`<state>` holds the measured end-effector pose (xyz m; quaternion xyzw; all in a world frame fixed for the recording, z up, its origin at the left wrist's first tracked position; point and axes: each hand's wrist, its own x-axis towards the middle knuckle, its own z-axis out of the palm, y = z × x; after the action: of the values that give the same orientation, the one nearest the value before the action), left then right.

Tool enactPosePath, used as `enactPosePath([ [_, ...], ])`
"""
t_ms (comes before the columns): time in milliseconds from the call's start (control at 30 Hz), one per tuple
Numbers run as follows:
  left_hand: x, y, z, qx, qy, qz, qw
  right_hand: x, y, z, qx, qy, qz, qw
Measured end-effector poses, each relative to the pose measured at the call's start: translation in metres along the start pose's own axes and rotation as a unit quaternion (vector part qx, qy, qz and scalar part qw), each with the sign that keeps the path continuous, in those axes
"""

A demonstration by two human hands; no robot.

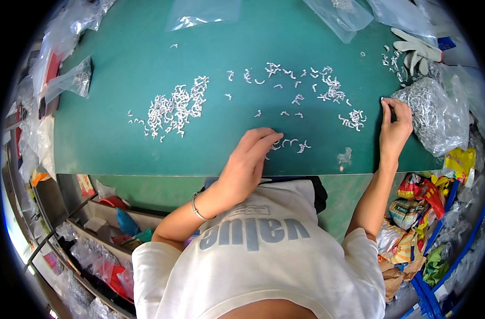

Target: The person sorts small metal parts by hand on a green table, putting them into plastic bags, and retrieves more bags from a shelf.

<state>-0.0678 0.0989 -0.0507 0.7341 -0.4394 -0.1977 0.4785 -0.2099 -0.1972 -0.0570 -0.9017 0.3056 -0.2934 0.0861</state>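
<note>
On the green table (120,143) in front of you, small white hooked clips lie scattered, with a dense pile (173,106) to your left and looser ones (327,87) toward the right. Your left hand (248,159) rests flat near the table's front edge, fingers loosely extended and touching a few clips (293,143); it grips nothing that I can see. Your right hand (395,122) is raised with thumb and fingertips pinched together, apparently on a single clip, though the piece is too small to confirm. Just beside it sits a clear bag (439,114) full of clips. The risk here: the clips near your left fingers lie close to the edge, so a sweep could push them off, and a light pinch could drop one.
</note>
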Motion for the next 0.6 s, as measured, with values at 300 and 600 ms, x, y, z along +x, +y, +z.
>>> enactPosePath([
  [300,-0.015,0.009,-0.025,0.100,-0.031,-0.031,0.994,0.015,0.004,0.006,-0.035,0.044,0.012,0.998],
  [600,-0.011,-0.003,-0.017,0.122,-0.031,0.004,0.992,0.045,0.015,0.019,-0.155,-0.037,0.020,0.987],
])
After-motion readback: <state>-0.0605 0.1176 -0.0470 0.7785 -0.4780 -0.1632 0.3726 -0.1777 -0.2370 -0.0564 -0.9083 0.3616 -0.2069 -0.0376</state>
